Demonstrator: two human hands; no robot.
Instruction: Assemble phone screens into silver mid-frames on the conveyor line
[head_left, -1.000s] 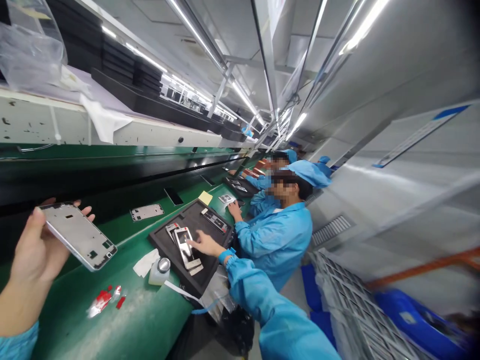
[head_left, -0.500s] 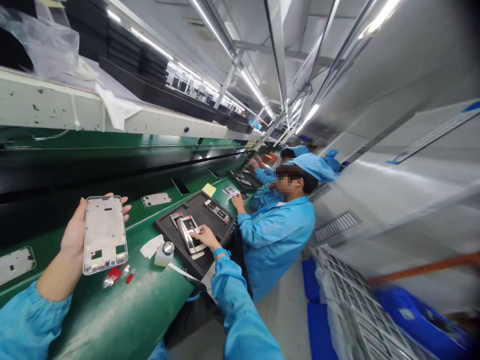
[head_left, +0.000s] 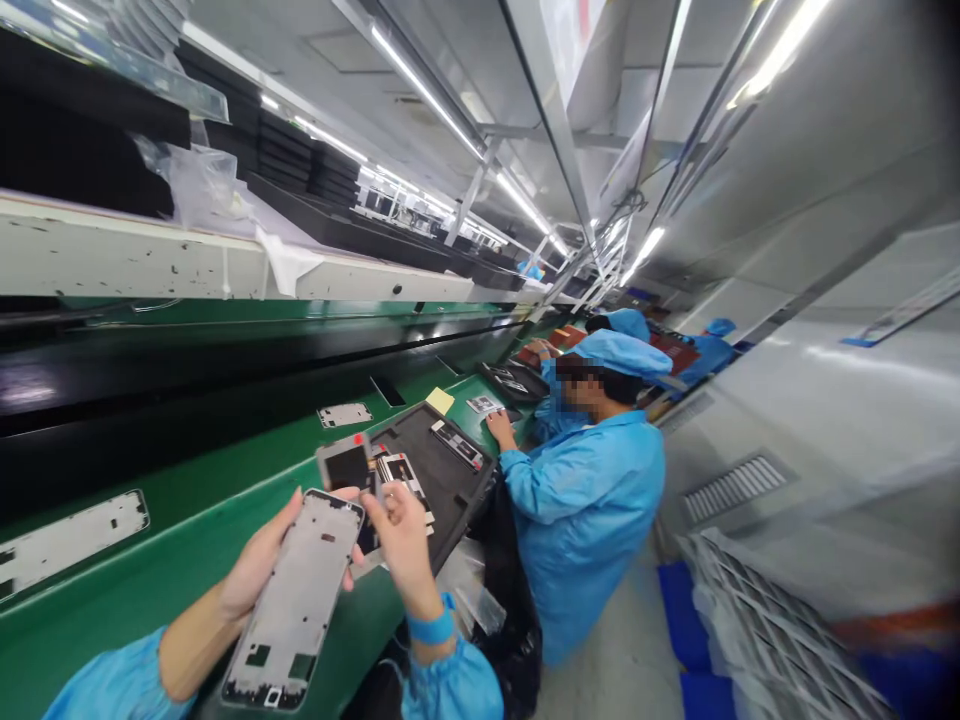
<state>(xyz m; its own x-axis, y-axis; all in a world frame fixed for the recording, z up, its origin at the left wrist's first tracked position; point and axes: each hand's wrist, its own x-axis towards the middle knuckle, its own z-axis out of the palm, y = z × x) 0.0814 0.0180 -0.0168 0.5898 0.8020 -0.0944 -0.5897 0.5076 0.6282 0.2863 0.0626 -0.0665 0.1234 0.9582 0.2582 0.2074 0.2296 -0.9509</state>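
My left hand (head_left: 255, 570) holds a grey metal phone frame (head_left: 296, 590) by its edges, tilted, with small cutouts at its lower end. Just beyond its upper end, my right hand (head_left: 405, 540) is closed in a pinch on a phone screen panel (head_left: 346, 468) with a dark middle and a red dot. Where the panel's lower part meets the frame is hidden by my fingers. Behind my right hand lies a black foam tray (head_left: 442, 500) with a small stack of phone panels (head_left: 405, 474) and another phone part (head_left: 457, 445).
More phone frames (head_left: 75, 540) lie along the green bench (head_left: 187, 560). A yellow note (head_left: 440, 401) sits past the tray. To the right, a co-worker in blue (head_left: 585, 490) works at the same bench. A white shelf edge (head_left: 337, 287) runs above.
My right hand has lifted a panel from the stack in the tray and brought it left to the frame. My left hand has moved right with the frame. The view has shifted.
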